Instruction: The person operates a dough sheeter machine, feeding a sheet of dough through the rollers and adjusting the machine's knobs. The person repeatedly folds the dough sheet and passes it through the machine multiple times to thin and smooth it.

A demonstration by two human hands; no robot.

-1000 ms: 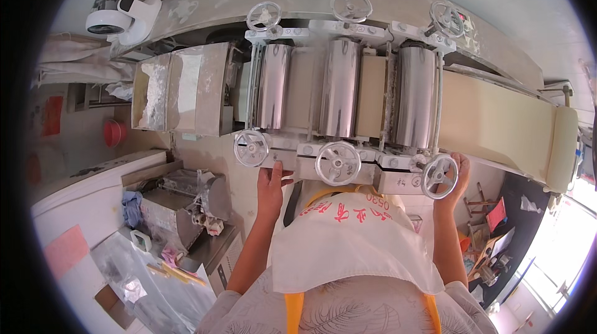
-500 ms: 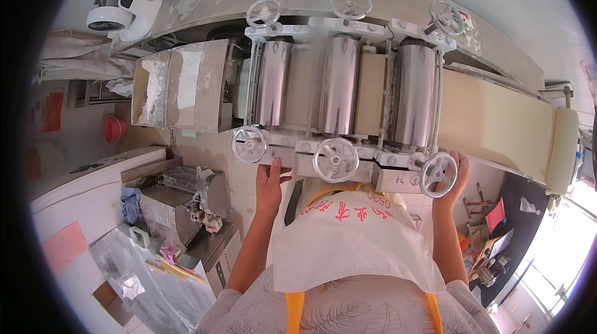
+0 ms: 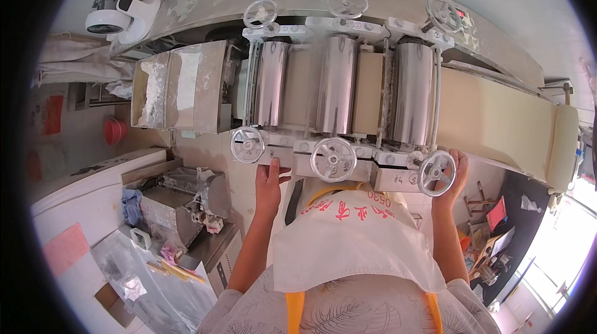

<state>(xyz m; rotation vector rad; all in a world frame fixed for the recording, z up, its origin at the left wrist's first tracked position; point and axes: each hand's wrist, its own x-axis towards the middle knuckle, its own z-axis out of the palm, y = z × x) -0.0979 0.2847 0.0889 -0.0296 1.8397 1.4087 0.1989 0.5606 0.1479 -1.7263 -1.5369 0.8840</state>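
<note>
A metal dough sheeter with three shiny rollers spans the bench in front of me. A wide sheet of cream-coloured dough lies to the right of the rollers. My left hand is at the near left housing, its thumb up against the metal face and its fingers apart just below the edge. At the near right handwheel, my right hand is closed around the rim's right side, partly hidden by the wheel. Another handwheel stands between my hands.
A floury metal hopper adjoins the rollers on the left. The dough gathers into a thick roll at the far right. Lower left stands a smaller metal machine beside a plastic-covered surface. A red bucket sits farther left.
The machine has shifted very slightly leftward in view. Both hands keep their places at the housing and the handwheel.
</note>
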